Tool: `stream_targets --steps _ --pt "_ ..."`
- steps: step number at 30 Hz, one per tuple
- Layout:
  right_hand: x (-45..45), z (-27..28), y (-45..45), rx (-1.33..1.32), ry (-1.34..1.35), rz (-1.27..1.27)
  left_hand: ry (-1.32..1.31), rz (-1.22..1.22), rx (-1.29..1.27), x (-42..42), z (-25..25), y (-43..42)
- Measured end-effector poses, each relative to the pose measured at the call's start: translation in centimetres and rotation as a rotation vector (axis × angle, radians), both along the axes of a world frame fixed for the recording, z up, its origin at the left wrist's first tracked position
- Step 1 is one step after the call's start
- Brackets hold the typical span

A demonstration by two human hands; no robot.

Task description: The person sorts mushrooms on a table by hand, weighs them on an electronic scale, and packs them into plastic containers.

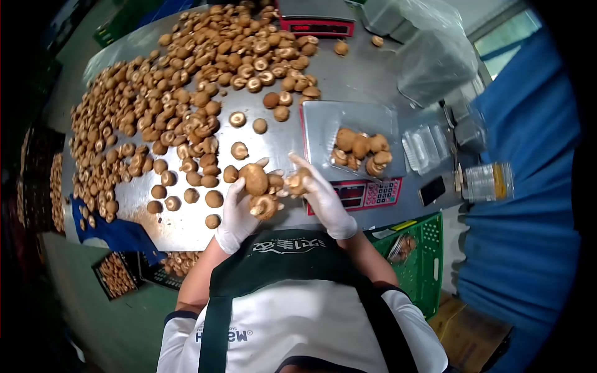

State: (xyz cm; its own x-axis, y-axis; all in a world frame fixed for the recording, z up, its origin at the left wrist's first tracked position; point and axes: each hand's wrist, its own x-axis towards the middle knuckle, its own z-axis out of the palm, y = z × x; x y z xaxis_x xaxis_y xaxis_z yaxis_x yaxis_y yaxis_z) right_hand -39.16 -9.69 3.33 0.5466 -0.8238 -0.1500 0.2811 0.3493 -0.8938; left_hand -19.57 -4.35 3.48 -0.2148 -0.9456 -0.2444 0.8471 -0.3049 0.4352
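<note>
Both my hands wear white gloves and are close together above the near edge of the metal table. My left hand (235,214) is wrapped round several brown mushrooms (255,179), one of them showing its pale underside. In the fingers of my right hand (321,200) is another mushroom (297,181). To the right, a clear plastic tray (341,126) with several mushrooms (360,147) in it rests on the pan of a red scale (380,193). Loose mushrooms (239,150) lie just beyond my hands.
A large mushroom heap (186,81) covers the table's (249,105) left and far parts. A second scale (317,27) stands at the back. Empty clear trays (426,148) and a phone (432,190) lie at right. A green crate (429,248) and a blue curtain (522,205) flank the right side.
</note>
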Motion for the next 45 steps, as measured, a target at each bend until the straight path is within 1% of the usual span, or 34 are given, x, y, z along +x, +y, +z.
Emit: stream_targets --steps 1,3,4,5,7,8,10,11,13,14,15,17,19,20,21,23,24,25,27,29,30,31,32,33,35,37,38,40,41,43,44,45 --pt "-1.1 0.8 0.2 0.035 -0.06 -0.054 -0.042 -0.052 0.034 -1.2 0.6 -1.1" --pt "-3.9 1.3 -0.3 0.102 -0.245 -0.201 0.092 -0.188 -0.054 -3.5 1.0 -3.5" --pt "-5.8 1.9 -0.7 0.05 -0.227 -0.207 0.261 -0.242 -0.058 -4.7 1.0 -4.4" --pt "-7.6 2.7 -1.0 -0.006 -0.205 -0.217 0.314 -0.236 0.091 -6.1 1.8 -5.2" --pt "-10.2 4.0 -1.2 -0.121 0.015 -0.384 0.439 -0.263 0.123 -8.2 2.0 -6.7" --pt "-10.8 4.5 -1.4 -0.272 0.18 -0.446 0.459 -0.272 0.138 -8.9 2.2 -7.2" --pt "-12.2 5.6 -1.9 -0.532 0.566 -0.607 0.471 -0.274 0.115 -9.9 2.3 -7.5" --pt "-12.7 5.1 -2.3 -0.681 0.794 -0.682 0.478 -0.271 0.101 -10.3 2.3 -7.6" --pt "-13.7 3.4 -3.4 -0.947 1.131 -0.563 0.413 -0.24 0.097 -10.8 2.0 -7.9" --pt "-13.7 2.4 -4.1 -0.998 1.237 -0.465 0.397 -0.224 0.089 -11.0 1.9 -7.8" --pt "-13.0 2.0 -4.4 -0.956 1.2 -0.439 0.382 -0.208 0.082 -11.1 1.7 -7.8" --pt "-12.4 2.4 -4.3 -1.076 1.255 -0.461 0.368 -0.187 0.071 -11.1 1.6 -7.8" --pt "-11.9 2.8 -3.9 -1.047 1.077 -0.543 0.304 -0.156 0.088 -11.2 1.7 -7.8" --pt "-11.6 3.1 -3.4 -1.028 0.994 -0.587 0.343 -0.157 -0.032 -11.1 0.6 -7.7" --pt "-11.1 3.4 -2.6 -1.075 0.991 -0.587 0.27 -0.071 -0.002 -11.6 1.0 -7.5" --pt "-9.1 3.9 -0.9 -0.647 0.697 -0.399 0.15 0.061 0.023 -12.5 1.3 -7.7" --pt "-8.2 3.0 -0.5 -0.664 0.685 -0.406 0.11 0.092 0.006 -13.0 1.9 -7.6" --pt "-7.4 1.8 -0.4 -0.681 0.674 -0.412 -0.033 0.139 0.004 -13.8 2.9 -7.3" --pt "-7.2 1.3 -0.3 -0.54 0.557 -0.42 -0.109 0.169 -0.083 -14.0 2.6 -6.9" --pt "-8.2 1.2 -0.4 -0.503 0.484 -0.399 -0.112 0.154 -0.088 -13.9 2.6 -7.2" --pt "-9.0 0.4 -0.3 -0.412 0.415 -0.4 -0.151 0.213 -0.11 -14.0 3.3 -7.8" --pt "-10.1 1.2 -0.2 -0.376 0.371 -0.392 -0.189 0.271 -0.135 -14.1 3.9 -8.8" --pt "-11.1 0.9 -0.1 -0.327 0.279 -0.449 -0.261 0.287 -0.237 -13.8 3.8 -10.1" --pt "-12.1 0.6 -0.1 -0.279 0.188 -0.503 -0.322 0.262 -0.285 -13.7 4.7 -11.1" --pt "-14.5 0.9 0.1 -0.28 0.21 -0.594 -0.479 0.211 -0.368 -14.0 5.2 -12.9" --pt "-16.1 0.5 0.1 -0.218 0.14 -0.771 -0.629 0.153 -0.458 -14.6 5.1 -14.2" --pt "-16.9 0.4 0.0 -0.248 0.104 -0.814 -0.64 0.127 -0.492 -14.7 4.5 -14.9" --pt "-18.4 0.0 0.1 -0.278 0.042 -0.888 -0.568 0.093 -0.478 -15.2 4.6 -14.9" --pt "-19.0 -0.5 0.3 -0.29 0.176 -0.902 -0.547 0.071 -0.46 -15.2 4.4 -14.6" --pt "-18.9 0.7 0.8 -0.237 0.206 -0.943 -0.497 0.046 -0.426 -14.8 4.4 -13.6" --pt "-18.7 0.5 1.0 -0.253 0.195 -0.926 -0.471 0.038 -0.412 -14.5 4.4 -13.1" --pt "-18.5 0.5 1.1 -0.27 0.183 -0.907 -0.505 0.034 -0.363 -13.8 4.1 -12.1"
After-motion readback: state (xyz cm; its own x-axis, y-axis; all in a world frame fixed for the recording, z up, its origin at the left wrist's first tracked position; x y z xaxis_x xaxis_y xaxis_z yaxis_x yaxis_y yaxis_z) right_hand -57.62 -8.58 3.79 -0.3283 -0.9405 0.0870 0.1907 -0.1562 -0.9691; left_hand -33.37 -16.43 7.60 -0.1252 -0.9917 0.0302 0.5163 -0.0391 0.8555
